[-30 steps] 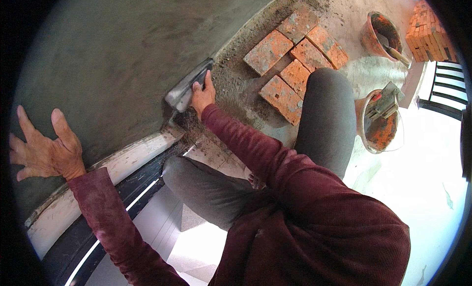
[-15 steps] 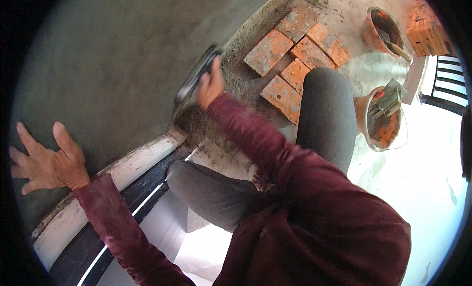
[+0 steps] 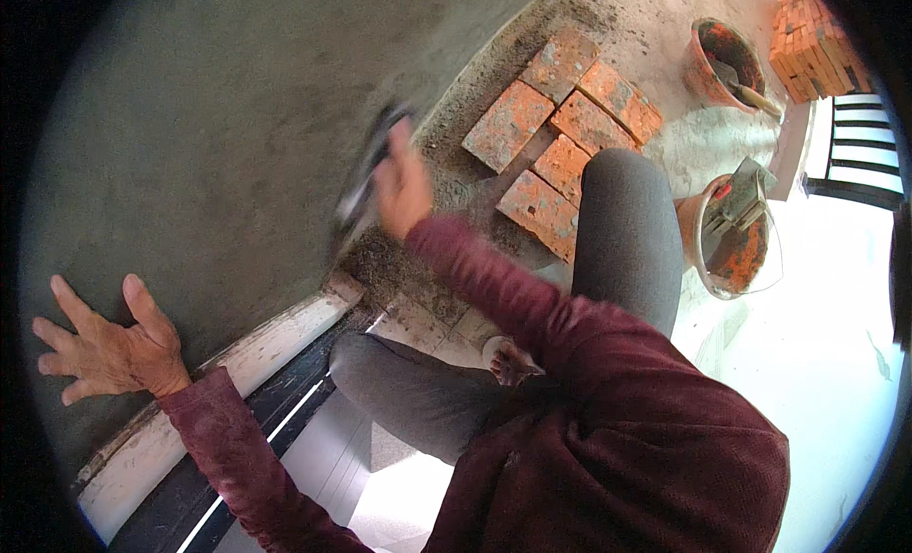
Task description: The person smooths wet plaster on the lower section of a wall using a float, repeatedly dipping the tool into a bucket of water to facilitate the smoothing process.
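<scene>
Grey plastered wall (image 3: 218,125), sandy floor (image 3: 665,40)

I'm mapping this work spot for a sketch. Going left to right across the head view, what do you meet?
Left hand spread on the grey wall → right hand with a blurred trowel → loose bricks → near bucket → brick stack.

Grey wall (image 3: 218,144) face open above grip; loose bricks (image 3: 560,125) (plus raised knee (image 3: 617,211)) block right.
</scene>
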Available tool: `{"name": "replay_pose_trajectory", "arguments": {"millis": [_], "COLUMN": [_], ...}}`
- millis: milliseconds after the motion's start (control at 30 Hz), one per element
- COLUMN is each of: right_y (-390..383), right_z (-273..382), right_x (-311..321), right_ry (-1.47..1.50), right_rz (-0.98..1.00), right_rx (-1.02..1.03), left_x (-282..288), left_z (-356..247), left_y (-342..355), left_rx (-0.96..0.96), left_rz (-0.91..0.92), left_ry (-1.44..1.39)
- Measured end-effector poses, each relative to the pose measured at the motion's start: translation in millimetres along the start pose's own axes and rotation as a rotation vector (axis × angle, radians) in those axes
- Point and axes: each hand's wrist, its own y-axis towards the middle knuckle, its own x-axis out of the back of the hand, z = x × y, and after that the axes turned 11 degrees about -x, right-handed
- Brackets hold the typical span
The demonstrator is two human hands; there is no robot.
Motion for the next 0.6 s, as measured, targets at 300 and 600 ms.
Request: {"name": "replay_pose_trajectory", "arguments": {"millis": [300, 600], "right_y": [98.7, 52.7], "right_z": [19.3, 51.4], "right_x": [45.4, 40.5], "right_ry": [-0.014, -0.148], "right_rz": [-0.184, 0.019], "right_rx": [-0.001, -0.107], "left_x": [10.2, 11.6], "left_z": [6.7, -1.5], "left_y": [3.2, 1.0], "left_rx": [0.0, 0.008], "left_rz": [0.01, 0.04], "left_ry": [0.004, 0.01]}}
